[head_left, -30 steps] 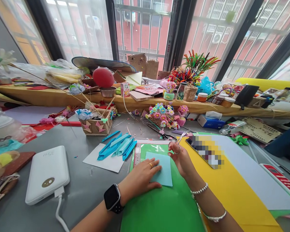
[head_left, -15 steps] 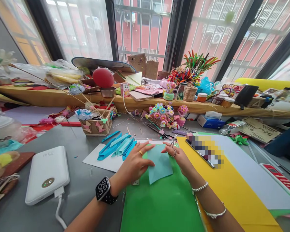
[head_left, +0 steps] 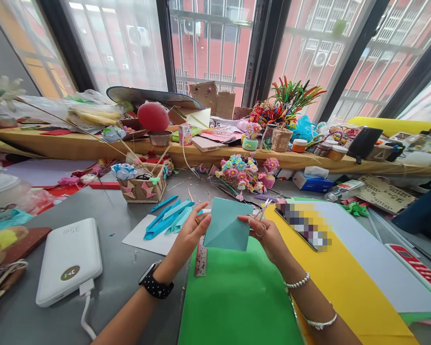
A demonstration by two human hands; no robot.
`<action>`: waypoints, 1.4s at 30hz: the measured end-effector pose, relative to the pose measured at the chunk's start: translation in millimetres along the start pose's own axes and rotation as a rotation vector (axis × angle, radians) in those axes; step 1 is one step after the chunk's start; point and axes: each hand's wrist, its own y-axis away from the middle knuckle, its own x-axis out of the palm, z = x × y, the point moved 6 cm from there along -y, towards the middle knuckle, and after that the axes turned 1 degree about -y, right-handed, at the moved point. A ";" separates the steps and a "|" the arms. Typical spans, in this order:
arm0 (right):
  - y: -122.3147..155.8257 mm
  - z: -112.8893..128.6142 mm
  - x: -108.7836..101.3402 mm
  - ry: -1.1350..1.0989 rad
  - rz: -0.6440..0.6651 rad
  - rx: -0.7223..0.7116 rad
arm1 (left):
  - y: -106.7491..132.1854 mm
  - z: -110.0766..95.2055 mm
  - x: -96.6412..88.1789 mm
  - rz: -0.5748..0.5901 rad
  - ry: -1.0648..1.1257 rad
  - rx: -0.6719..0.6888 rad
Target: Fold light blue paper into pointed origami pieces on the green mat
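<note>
A light-blue square of paper with a diagonal crease is held up between both hands above the green mat. My left hand pinches its left edge, thumb in front. At its right edge is my right hand, thumb and finger closed on the paper. Small metal scissors hang on that same hand, their blades pointing up and away. Beneath the left side of the paper lies a patterned ruler. Folded blue paper strips rest on a white sheet to the left.
A white power bank with a cable lies at left. Right of the mat are yellow paper and a phone. Behind stand a cardboard basket, fluffy craft flowers and a tissue box.
The light-blue paper has been lifted off the green mat and tilted up. My left hand has moved to its left edge, uncovering the ruler. The scissors stay with my right hand.
</note>
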 end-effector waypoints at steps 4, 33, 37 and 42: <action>1.5 2.1 3.6 0.033 0.035 -0.024 | 1.1 9.5 9.0 0.155 -0.038 -0.119; 5.1 6.3 13.2 -0.035 -0.027 -0.048 | 5.7 1.8 -1.1 0.002 0.275 -0.232; 7.2 2.9 14.5 -0.222 -0.140 0.001 | 10.8 -6.3 22.1 0.216 0.473 -0.054; 11.4 -2.9 28.3 -0.282 -0.093 0.056 | 15.7 3.2 28.0 0.092 0.193 -0.104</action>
